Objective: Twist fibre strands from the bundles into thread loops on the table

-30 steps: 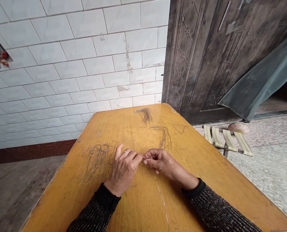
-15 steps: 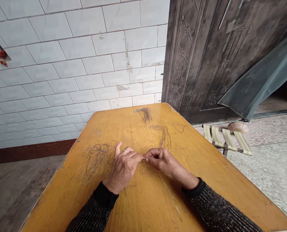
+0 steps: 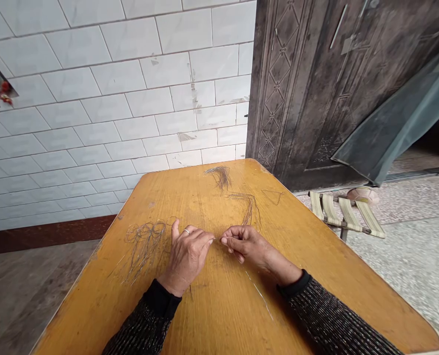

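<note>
My left hand [image 3: 188,254], a ring on one finger, pinches at its fingertips what looks like the end of a thin wire; its little finger is raised. Just to the right, my right hand [image 3: 247,244] is closed with thumb against forefinger on the same wire. A narrow gap parts the two sets of fingertips. Below my right hand a length of thin wire [image 3: 259,292] slants toward the lower right. Left of my left hand lies a heap of looped wires [image 3: 145,241]. Beyond my right hand is a bunch of bent wires [image 3: 249,202].
A darker wire bundle [image 3: 220,176] lies near the far edge of the wooden table [image 3: 219,310], with a single bent wire [image 3: 274,195] to its right. Behind stand a tiled wall [image 3: 130,93] and a dark door [image 3: 297,88]. A strap stool [image 3: 347,214] is on the floor at right.
My fingertips have drawn slightly apart, the left hand shifting a little left. The hanging wire's tail has moved up and left. My right hand's lower fingers have uncurled slightly.
</note>
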Action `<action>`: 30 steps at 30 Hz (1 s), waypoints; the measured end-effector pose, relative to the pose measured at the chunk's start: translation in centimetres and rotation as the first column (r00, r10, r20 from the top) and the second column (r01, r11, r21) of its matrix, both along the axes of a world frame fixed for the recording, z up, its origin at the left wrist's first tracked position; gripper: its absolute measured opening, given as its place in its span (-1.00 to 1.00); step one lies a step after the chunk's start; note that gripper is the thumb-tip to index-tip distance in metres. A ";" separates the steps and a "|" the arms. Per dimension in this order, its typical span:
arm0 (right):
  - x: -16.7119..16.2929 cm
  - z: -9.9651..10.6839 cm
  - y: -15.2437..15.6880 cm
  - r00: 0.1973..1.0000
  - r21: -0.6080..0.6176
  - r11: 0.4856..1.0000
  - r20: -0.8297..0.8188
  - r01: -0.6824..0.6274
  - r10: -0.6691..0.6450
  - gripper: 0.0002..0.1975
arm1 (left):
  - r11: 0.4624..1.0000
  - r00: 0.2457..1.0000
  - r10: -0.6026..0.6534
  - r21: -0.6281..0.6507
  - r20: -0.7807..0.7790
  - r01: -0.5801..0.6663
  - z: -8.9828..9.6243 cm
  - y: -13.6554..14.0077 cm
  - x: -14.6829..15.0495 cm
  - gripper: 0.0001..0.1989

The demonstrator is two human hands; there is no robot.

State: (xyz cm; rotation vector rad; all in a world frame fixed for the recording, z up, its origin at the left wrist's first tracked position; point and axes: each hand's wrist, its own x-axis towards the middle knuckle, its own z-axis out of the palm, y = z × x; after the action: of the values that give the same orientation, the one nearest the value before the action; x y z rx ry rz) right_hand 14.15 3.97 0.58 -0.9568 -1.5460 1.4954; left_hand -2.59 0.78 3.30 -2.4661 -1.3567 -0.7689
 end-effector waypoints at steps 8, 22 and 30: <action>-0.9 -0.7 -0.1 0.996 0.025 0.995 0.007 0.093 -0.094 -0.75 | 0.988 0.988 0.078 0.144 -0.136 -0.058 0.7 -0.8 0.6 -0.87; -0.7 -0.2 -0.6 0.999 0.038 0.998 -0.004 0.043 -0.043 -0.76 | 0.999 0.998 0.028 0.035 -0.064 -0.026 -0.3 0.4 -0.6 -0.81; -1.9 0.0 -1.8 0.993 -0.026 0.999 -0.107 -0.041 0.038 -0.72 | 0.990 0.998 -0.044 0.139 0.044 0.037 -0.9 0.8 -0.6 -0.81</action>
State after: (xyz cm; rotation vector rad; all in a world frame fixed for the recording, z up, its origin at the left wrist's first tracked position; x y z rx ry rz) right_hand 12.27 2.18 0.53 -0.8524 -1.4784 1.5748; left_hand -3.21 1.53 2.43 -2.3892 -1.2279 -0.9034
